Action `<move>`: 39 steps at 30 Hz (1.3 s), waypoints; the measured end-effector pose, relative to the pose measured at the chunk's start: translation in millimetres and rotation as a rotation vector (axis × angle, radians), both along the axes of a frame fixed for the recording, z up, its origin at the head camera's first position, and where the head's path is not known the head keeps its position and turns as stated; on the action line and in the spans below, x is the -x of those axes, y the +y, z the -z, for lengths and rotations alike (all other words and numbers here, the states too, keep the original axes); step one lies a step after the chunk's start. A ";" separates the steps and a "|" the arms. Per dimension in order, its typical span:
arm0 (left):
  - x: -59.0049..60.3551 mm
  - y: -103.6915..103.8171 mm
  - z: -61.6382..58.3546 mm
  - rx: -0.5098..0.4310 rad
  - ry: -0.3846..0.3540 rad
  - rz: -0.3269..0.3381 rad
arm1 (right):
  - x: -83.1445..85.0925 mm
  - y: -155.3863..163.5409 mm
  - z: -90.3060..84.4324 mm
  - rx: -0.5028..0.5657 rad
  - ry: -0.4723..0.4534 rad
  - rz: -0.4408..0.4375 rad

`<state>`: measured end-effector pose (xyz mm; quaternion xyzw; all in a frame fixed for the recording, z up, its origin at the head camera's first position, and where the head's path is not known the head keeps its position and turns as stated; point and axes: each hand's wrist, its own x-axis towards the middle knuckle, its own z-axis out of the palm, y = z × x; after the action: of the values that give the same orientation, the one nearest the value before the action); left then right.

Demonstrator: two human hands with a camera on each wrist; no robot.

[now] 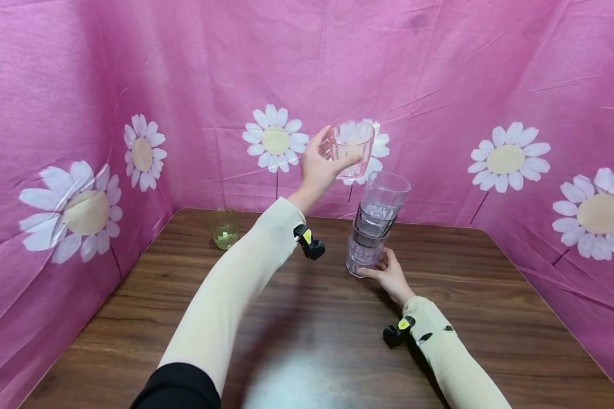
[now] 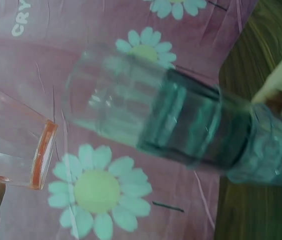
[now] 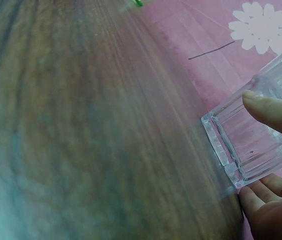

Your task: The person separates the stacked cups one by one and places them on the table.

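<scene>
Head view, unlike right wrist, shows pink cup (image 1: 355, 141).

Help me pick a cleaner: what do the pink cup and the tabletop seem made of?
The pink cup: glossy glass or hard plastic; its see-through walls and shiny rim fit either. The tabletop: probably wood or printed laminate, satiny; brown streaked grain and soft glare show.

Lone cup (image 1: 225, 234) left on table (image 1: 465, 272) — cup stack (image 1: 372, 222) right; held cup (image 1: 355, 142) above stack; curtain (image 1: 414, 68) behind.
</scene>
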<state>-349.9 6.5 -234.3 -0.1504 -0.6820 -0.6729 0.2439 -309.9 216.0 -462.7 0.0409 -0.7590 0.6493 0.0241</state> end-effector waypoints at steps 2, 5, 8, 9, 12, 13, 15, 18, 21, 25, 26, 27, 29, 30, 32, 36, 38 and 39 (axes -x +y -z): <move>1.4 -4.9 4.8 0.032 -0.019 -0.035 | 0.1 0.2 -0.6 0.007 -0.006 0.000; 4.6 -12.3 13.5 0.046 -0.042 -0.063 | 0.1 0.4 -1.2 0.010 -0.024 0.003; 7.5 -19.7 21.9 0.043 -0.081 -0.079 | -0.8 -0.3 -1.4 0.007 -0.031 0.010; 8.7 -21.9 24.9 0.036 -0.089 -0.079 | -1.0 -0.5 -1.2 0.006 -0.031 0.011; 10.8 -28.2 33.2 0.009 -0.120 -0.071 | -1.7 -0.9 -1.1 0.006 -0.022 0.015; 11.2 -30.2 36.1 0.003 -0.127 -0.071 | -1.6 -0.9 -1.0 0.003 -0.018 0.014; 12.8 -34.5 42.9 -0.010 -0.129 -0.067 | -1.0 -0.5 -0.7 0.007 -0.013 0.013; 15.1 -40.2 53.7 -0.011 -0.133 -0.084 | 0.0 -0.2 -0.4 0.009 -0.007 0.010; 18.0 -45.4 64.1 -0.016 -0.136 -0.104 | -0.1 -0.5 -0.8 0.012 -0.005 0.009; 19.4 -52.3 76.6 -0.026 -0.154 -0.122 | -1.0 -1.0 -1.6 0.007 -0.013 0.013; 19.8 -54.3 80.0 -0.031 -0.158 -0.120 | -1.1 -1.1 -1.8 0.009 -0.017 0.014; 19.7 -56.4 83.4 -0.032 -0.164 -0.120 | -1.2 -1.2 -1.9 0.010 -0.021 0.016; 19.7 -61.0 90.6 -0.026 -0.180 -0.127 | -1.2 -1.5 -2.3 0.011 -0.028 0.016; 20.2 -63.4 94.5 -0.025 -0.184 -0.129 | -1.0 -1.5 -2.3 0.012 -0.029 0.016; 21.0 -68.1 102.1 -0.025 -0.191 -0.129 | -0.7 -1.5 -2.4 0.017 -0.032 0.017; 22.0 -77.6 116.2 -0.016 -0.208 -0.140 | 0.2 -1.6 -2.7 0.023 -0.035 0.022; 22.5 -82.1 123.3 -0.010 -0.216 -0.147 | 0.1 -2.0 -2.9 0.020 -0.034 0.025; 22.9 -84.5 127.0 -0.006 -0.220 -0.152 | 0.0 -2.3 -3.1 0.019 -0.033 0.027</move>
<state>-372.7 -77.9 -361.3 -0.0230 -0.7121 -0.6669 0.2184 -309.9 213.7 -459.6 0.0196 -0.7535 0.6568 0.0209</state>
